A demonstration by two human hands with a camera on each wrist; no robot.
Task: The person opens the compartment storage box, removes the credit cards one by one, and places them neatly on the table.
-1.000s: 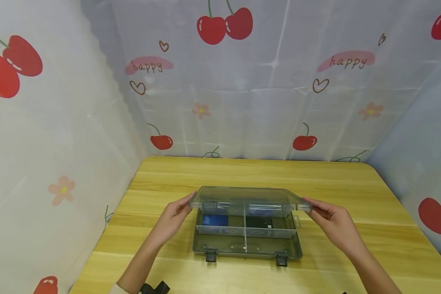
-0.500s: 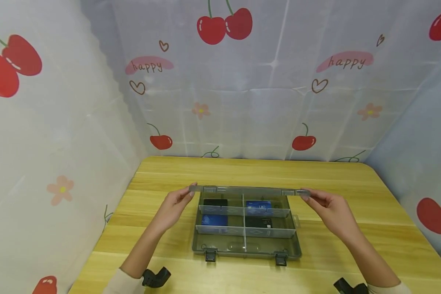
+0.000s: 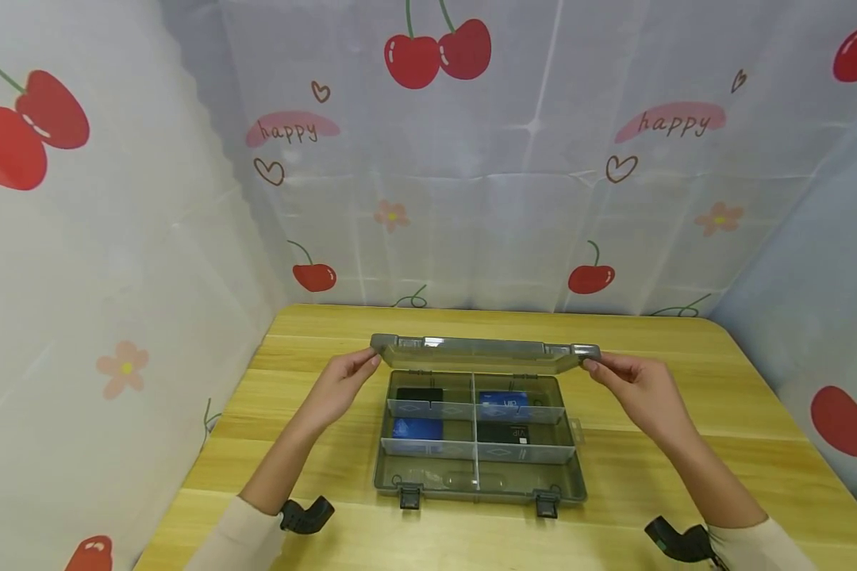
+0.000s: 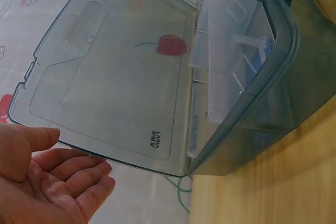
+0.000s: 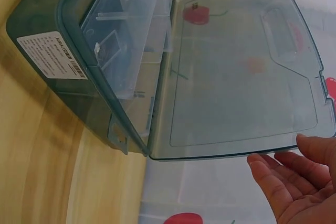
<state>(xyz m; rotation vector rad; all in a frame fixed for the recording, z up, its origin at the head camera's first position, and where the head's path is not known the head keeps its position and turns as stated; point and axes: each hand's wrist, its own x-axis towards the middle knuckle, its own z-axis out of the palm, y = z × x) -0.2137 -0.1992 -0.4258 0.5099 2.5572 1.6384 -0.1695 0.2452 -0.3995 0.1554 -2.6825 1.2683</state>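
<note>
box (image 3: 486,496), grey: on table (image 3: 321,333), between left and right edges, well in from far edge. lid (image 3: 474,355): raised, at box's far side. left grip (image 3: 331,394): pinching lid's left end. right grip (image 3: 646,396): pinching lid's right end. blue cards (image 3: 417,429), two: inside box.

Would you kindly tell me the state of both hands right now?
Left hand: holding one side of the translucent organizer lid.
Right hand: holding its opposite side.

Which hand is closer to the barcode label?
Right. The right hand holds the lid on the same side as the barcode label; the left hand holds the opposite side.
</note>
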